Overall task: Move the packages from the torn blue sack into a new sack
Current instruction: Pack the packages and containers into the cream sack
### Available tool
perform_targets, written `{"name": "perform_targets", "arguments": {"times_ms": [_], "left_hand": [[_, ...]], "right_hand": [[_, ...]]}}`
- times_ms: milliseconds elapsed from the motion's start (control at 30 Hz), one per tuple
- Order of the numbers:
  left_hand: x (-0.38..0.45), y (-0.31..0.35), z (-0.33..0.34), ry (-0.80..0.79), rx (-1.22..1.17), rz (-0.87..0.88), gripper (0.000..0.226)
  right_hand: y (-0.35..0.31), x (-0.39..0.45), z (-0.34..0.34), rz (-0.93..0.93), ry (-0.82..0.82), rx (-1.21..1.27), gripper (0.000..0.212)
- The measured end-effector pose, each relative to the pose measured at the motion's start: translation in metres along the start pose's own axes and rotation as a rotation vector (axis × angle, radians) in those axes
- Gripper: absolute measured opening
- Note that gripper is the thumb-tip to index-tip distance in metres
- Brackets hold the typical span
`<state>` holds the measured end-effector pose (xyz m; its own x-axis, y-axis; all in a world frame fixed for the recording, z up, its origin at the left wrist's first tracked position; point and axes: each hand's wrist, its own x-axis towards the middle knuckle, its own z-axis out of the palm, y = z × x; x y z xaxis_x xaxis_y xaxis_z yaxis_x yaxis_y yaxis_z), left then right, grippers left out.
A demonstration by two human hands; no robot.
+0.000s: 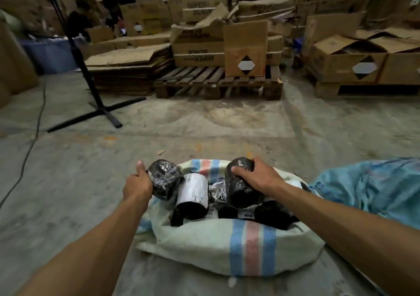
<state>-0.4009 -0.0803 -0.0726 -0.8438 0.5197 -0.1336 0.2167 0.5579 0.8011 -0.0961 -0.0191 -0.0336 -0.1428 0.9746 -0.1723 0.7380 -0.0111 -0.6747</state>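
A white woven sack (227,245) with blue and red stripes lies open on the floor in front of me, holding several black plastic-wrapped packages. One of them, a package with a white label (193,192), lies in the middle. My left hand (137,182) grips a black wrapped package (164,178) at the sack's left rim. My right hand (256,175) grips a taller black package (241,182) over the sack's opening. The torn blue sack (372,186) lies crumpled to the right, touching the white sack.
Bare concrete floor stretches ahead. A black stand with a cross base (100,111) and a cable (29,150) are at the left. Wooden pallets (218,84) carrying cardboard boxes (245,48) and flattened cardboard (127,68) line the back.
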Motion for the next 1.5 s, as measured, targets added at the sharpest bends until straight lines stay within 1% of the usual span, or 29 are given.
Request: {"name": "perform_targets", "arguments": {"times_ms": [100,200,267,400,433,500,567,700,833,900,1033,1100,1200,1300,1333,1400,1467,1500], "left_hand": [[0.008,-0.014,0.0,-0.018,0.021,-0.02,0.098],[0.001,-0.016,0.001,-0.046,0.099,0.041,0.087],[-0.003,-0.015,0.003,-0.077,0.111,0.067,0.088],[0.002,-0.022,0.013,-0.129,0.08,0.039,0.104],[0.003,-0.025,0.017,-0.151,0.092,0.032,0.104],[0.007,-0.035,0.027,-0.217,0.119,0.018,0.095],[0.0,-0.035,0.032,-0.277,0.166,0.034,0.087],[-0.02,-0.025,0.036,-0.255,0.332,0.066,0.067],[-0.025,-0.034,0.041,-0.345,0.432,0.013,0.077],[-0.027,-0.036,0.04,-0.354,0.444,-0.001,0.078],[-0.028,-0.033,0.039,-0.369,0.46,0.066,0.077],[-0.024,-0.035,0.035,-0.414,0.484,0.103,0.074],[-0.02,-0.036,0.032,-0.477,0.537,0.084,0.075],[-0.024,-0.032,0.032,-0.448,0.539,0.055,0.077],[-0.026,-0.033,0.032,-0.442,0.538,0.045,0.077],[-0.016,-0.041,0.037,-0.463,0.506,0.016,0.083],[0.011,-0.062,0.054,-0.484,0.289,-0.015,0.1],[0.04,-0.087,0.074,-0.496,0.158,-0.032,0.106]], "right_hand": [[-0.007,0.008,0.012,-0.007,-0.01,-0.162,0.071],[-0.013,0.008,0.022,0.024,0.041,-0.258,0.075],[-0.015,0.007,0.026,0.018,0.039,-0.321,0.077],[-0.019,0.006,0.027,0.014,0.018,-0.341,0.075],[-0.02,0.006,0.027,0.014,0.012,-0.357,0.073],[-0.021,0.005,0.028,0.023,0.007,-0.369,0.066],[-0.021,0.005,0.027,0.04,0.01,-0.36,0.065],[-0.019,0.006,0.026,0.019,-0.025,-0.354,0.067],[-0.016,0.004,0.028,-0.026,-0.014,-0.38,0.068],[-0.016,0.002,0.031,-0.051,-0.017,-0.393,0.066],[-0.016,-0.001,0.034,-0.066,-0.021,-0.363,0.064],[-0.016,-0.003,0.033,-0.071,-0.017,-0.352,0.064],[-0.013,-0.005,0.037,-0.1,0.015,-0.36,0.06],[-0.012,-0.006,0.037,-0.113,0.01,-0.327,0.06],[-0.013,-0.006,0.034,-0.107,-0.008,-0.277,0.061],[-0.021,-0.003,0.026,-0.097,-0.039,-0.095,0.067],[-0.032,0.004,0.015,-0.112,0.019,0.028,0.081],[-0.037,0.009,0.011,-0.114,0.049,0.045,0.087]]}}
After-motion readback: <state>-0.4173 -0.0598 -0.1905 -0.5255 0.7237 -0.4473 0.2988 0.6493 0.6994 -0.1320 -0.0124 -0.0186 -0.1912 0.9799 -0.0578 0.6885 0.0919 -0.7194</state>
